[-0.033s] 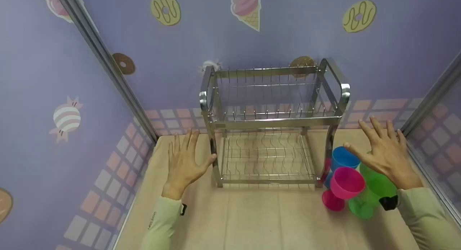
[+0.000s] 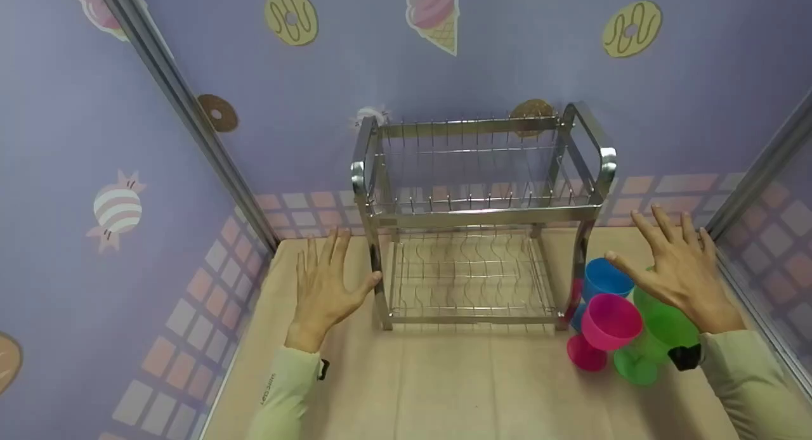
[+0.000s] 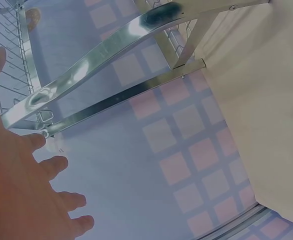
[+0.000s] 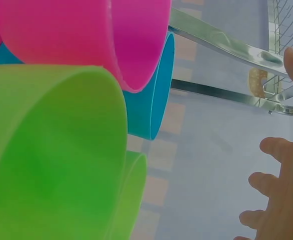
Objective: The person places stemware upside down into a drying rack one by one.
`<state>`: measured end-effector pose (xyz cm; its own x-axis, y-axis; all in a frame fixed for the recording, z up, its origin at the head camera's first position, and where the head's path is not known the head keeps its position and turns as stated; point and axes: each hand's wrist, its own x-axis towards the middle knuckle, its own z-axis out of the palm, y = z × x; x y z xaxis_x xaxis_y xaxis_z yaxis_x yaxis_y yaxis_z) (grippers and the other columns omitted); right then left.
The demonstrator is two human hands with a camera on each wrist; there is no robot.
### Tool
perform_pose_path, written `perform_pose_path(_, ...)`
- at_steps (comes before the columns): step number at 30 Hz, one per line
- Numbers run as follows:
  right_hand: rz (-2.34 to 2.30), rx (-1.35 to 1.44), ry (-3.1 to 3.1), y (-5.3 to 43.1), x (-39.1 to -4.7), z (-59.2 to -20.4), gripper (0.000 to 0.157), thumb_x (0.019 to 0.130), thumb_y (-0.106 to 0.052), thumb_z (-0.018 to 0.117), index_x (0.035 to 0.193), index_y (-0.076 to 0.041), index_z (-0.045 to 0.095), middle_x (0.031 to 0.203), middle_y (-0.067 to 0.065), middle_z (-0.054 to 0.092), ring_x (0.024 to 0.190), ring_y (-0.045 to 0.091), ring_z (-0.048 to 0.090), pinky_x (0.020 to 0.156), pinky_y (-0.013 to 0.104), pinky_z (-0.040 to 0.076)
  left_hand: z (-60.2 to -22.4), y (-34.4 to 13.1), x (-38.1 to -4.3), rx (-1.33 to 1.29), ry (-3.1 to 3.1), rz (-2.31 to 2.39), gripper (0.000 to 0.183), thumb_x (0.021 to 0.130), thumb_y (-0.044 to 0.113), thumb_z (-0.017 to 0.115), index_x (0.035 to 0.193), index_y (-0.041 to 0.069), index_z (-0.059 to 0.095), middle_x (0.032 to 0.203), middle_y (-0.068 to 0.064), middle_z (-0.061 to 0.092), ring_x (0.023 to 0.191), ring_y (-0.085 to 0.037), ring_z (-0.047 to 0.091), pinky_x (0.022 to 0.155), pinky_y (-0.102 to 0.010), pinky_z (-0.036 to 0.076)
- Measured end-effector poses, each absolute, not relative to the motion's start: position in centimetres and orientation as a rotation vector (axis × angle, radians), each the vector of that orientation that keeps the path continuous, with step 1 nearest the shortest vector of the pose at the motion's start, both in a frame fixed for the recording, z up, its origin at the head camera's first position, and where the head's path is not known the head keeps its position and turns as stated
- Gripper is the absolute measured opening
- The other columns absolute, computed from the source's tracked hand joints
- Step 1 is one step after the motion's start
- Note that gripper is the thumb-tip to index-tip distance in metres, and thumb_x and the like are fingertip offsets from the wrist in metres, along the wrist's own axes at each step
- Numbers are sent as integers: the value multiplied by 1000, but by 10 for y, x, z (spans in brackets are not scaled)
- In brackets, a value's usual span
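Note:
A two-tier metal dish rack (image 2: 485, 217) stands against the back wall. My left hand (image 2: 327, 294) is held out flat beside its left legs, fingers spread and thumb overlapping the front post in the head view. On the right, my right hand (image 2: 685, 278) is spread over a cluster of plastic goblets and holds nothing. The cluster has a pink goblet (image 2: 611, 323) in front, a blue goblet (image 2: 607, 279) behind it and a green goblet (image 2: 669, 332) at the right. Another green goblet (image 4: 131, 195) shows in the right wrist view, partly hidden by the nearer green one.
Purple printed walls (image 2: 476, 59) close in the back and both sides, with metal corner strips (image 2: 203, 129). The pale wooden tabletop (image 2: 444, 383) stretches in front of the rack. The goblets stand close by the rack's right front leg (image 2: 578, 269).

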<state>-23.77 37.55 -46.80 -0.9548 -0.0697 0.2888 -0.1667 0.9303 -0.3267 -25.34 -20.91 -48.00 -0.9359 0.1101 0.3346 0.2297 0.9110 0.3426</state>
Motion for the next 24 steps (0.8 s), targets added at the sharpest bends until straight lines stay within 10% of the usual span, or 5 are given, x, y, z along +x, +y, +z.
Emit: perform_pose_path(24,914,202,-2618,389,-178,-487,93,89,-34,82,167,-13,35,173,22,30,155,60,25,112,93,14,-518,-189,-249,-287,-2561,-1340,81,107,46,62,169,9,27,175,-16,29,161,-44,25,132,-66,23)
